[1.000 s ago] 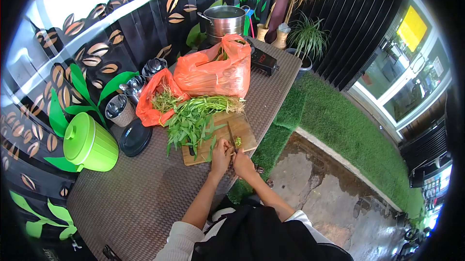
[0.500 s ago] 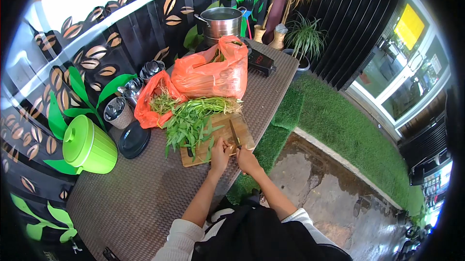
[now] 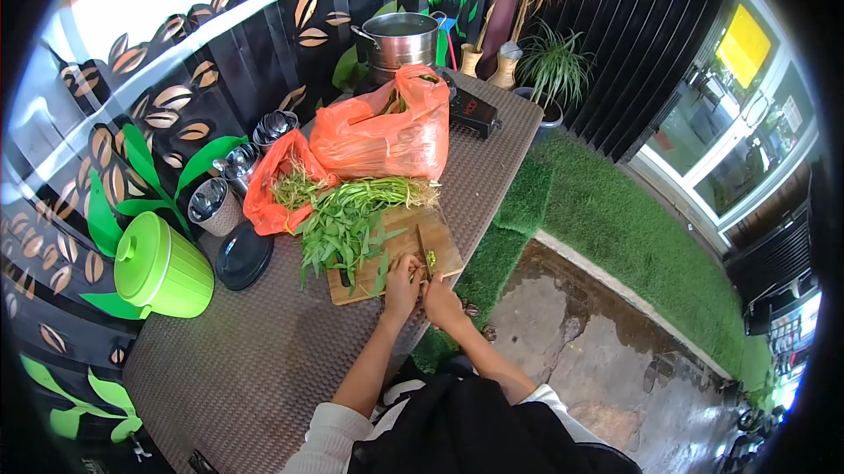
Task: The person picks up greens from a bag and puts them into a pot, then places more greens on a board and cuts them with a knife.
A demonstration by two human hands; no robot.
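Observation:
My right hand is closed round the handle of a knife, whose blade points away from me over the wooden cutting board. Close beside it, my left hand rests on the board with curled fingers; what they pinch is hidden or too small to name. Small yellow-green cut pieces lie by the blade. To the left, leafy green stems spread over the board's edge, their rooty ends pointing right.
Behind the greens stand a large orange plastic bag and a smaller one. A steel pot, a black box-like appliance, cutlery holders, a black plate and a green lidded bucket share the woven-pattern table.
My right hand and the knife have shifted slightly left, closer to my left hand. The yellow-green pieces beside the blade now show more plainly.

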